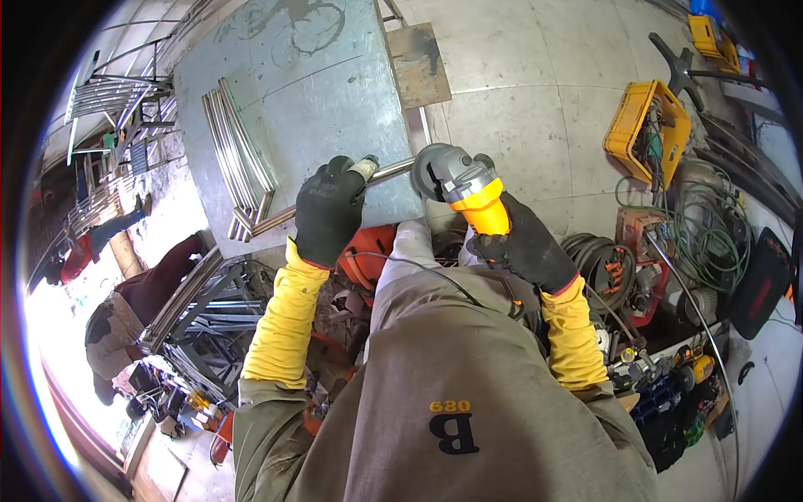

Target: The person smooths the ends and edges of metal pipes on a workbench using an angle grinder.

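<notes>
My right hand, in a dark glove, grips the yellow body of an angle grinder. The grinder's grey head and round disc sit at the right end of a metal tube, by the table edge. My gloved left hand is closed around that tube, with pale wrapping on the thumb. To its left, the tube's other end lies at the foot of several shiny bent tubes on the grey metal table. Yellow sleeves cover both forearms.
A yellow crate with tools and cables stands on the floor at right. Below it are coiled hoses and machines. Stacked metal frames lie at left, near a bending person. A power cord crosses my lap.
</notes>
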`<state>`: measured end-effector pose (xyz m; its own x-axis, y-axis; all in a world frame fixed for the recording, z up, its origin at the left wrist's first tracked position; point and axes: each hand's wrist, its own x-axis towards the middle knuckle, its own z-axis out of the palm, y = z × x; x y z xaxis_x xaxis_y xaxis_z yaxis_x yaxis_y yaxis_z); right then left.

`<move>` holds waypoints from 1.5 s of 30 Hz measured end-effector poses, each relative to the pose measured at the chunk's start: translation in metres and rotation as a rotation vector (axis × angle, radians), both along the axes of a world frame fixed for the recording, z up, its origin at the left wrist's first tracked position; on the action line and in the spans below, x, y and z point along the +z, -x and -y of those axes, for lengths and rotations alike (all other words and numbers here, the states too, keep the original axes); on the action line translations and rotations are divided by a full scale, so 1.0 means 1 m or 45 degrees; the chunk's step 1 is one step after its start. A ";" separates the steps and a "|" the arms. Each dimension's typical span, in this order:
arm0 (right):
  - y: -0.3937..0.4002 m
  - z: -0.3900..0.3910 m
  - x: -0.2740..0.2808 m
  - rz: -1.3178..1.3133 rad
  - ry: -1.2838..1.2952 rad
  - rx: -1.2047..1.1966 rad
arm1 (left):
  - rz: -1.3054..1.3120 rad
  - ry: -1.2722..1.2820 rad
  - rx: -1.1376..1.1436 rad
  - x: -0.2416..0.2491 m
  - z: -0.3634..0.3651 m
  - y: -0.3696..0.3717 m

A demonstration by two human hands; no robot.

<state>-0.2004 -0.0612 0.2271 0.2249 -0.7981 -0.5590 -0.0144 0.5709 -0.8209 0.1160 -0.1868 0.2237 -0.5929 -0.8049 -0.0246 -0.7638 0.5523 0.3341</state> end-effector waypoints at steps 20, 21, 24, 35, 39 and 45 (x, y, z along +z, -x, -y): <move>-0.002 -0.010 -0.024 -0.040 0.279 0.025 | 0.064 -0.527 0.204 -0.003 0.029 -0.007; -0.001 -0.012 -0.025 -0.028 0.230 0.024 | 0.059 -0.529 0.201 -0.001 0.029 -0.005; 0.001 -0.014 -0.019 -0.006 0.150 -0.013 | 0.029 -0.521 0.188 0.003 0.027 -0.008; 0.006 -0.005 -0.001 0.085 -0.034 -0.110 | -0.140 -0.367 0.081 -0.002 0.009 -0.015; 0.001 -0.002 0.000 0.059 0.034 -0.080 | -0.069 -0.347 0.093 0.002 0.007 -0.011; -0.002 -0.001 -0.006 -0.004 0.110 -0.019 | -0.075 -0.276 0.059 0.002 0.005 -0.010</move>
<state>-0.1984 -0.0599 0.2207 0.2108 -0.8468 -0.4884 -0.0094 0.4978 -0.8672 0.1264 -0.1923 0.2260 -0.5610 -0.8110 -0.1661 -0.7622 0.4278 0.4858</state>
